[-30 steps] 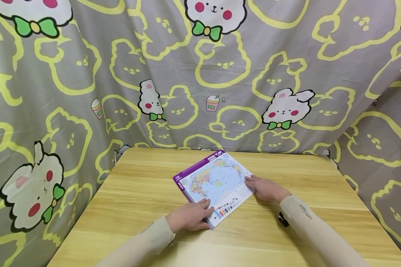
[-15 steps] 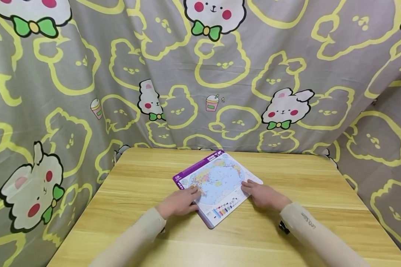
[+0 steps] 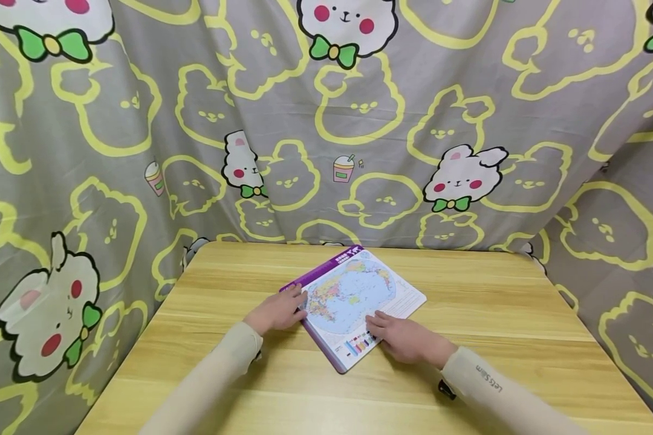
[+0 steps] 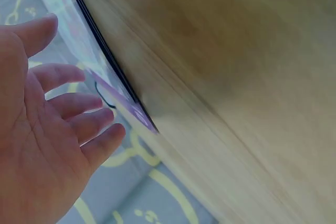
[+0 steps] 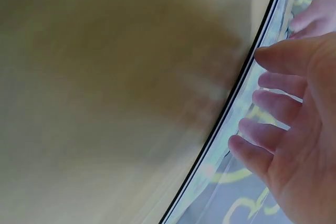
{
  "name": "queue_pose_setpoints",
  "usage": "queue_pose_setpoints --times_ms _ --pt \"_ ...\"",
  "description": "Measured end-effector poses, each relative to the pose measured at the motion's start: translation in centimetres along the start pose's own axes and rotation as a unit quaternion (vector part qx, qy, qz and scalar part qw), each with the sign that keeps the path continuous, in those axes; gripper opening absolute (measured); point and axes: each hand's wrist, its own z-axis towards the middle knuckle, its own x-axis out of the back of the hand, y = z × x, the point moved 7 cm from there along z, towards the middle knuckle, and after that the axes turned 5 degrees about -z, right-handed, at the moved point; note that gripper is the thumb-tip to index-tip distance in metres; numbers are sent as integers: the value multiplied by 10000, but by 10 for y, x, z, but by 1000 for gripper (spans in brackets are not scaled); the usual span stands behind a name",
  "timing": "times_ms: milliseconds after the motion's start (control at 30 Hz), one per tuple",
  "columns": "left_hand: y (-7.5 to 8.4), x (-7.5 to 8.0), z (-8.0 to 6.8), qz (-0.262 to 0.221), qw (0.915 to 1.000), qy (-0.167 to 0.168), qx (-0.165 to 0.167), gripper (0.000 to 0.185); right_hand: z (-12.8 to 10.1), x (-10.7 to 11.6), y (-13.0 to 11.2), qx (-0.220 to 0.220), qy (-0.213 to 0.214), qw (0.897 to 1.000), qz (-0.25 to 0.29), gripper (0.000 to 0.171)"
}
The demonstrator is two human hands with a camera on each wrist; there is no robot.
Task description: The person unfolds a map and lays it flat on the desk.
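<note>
Bare palms facing each other, a person's left hand [image 3: 279, 309] and right hand [image 3: 405, 339] are flanking a rounded-corner world map board [image 3: 359, 296], which is lying flat and turned at an angle between them on a wood-grain table [image 3: 484, 290]. The left hand, fingers loosely extended and slightly spread, is reaching over the board's left corner, beside a purple title band [image 3: 326, 269]; it is gripping nothing. The right hand, also relaxed with fingers gently bent, is resting its fingertips over the near-right edge, next to a colorful legend [image 3: 359, 345], and is likewise holding nothing. Long beige sleeves [image 3: 209, 374] are covering both forearms, and a small black object [image 3: 447, 389] is showing beneath the right cuff. Beyond both hands, a gray curtain [image 3: 370, 151] is hanging behind the table, displaying cartoon animals in yellow outline.
</note>
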Motion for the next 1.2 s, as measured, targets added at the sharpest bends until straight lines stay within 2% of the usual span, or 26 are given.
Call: queue_pose_setpoints --times_ms 133,300,400,767,1200 --pt "-9 3 3 -19 9999 -18 146 58 5 2 -14 171 -17 9998 -59 45" --pt "-24 -1 9 -172 9984 -207 489 61 10 3 -28 213 -126 9997 -19 50" --pt "-29 -3 11 -252 9975 -304 582 62 14 1 -36 260 -162 9995 9 52" --pt "-34 -5 15 -370 9968 -431 566 61 25 3 -59 450 -232 9987 30 59" --pt "-38 -10 15 -501 9951 -526 677 63 31 -2 -67 449 -358 9983 3 59"
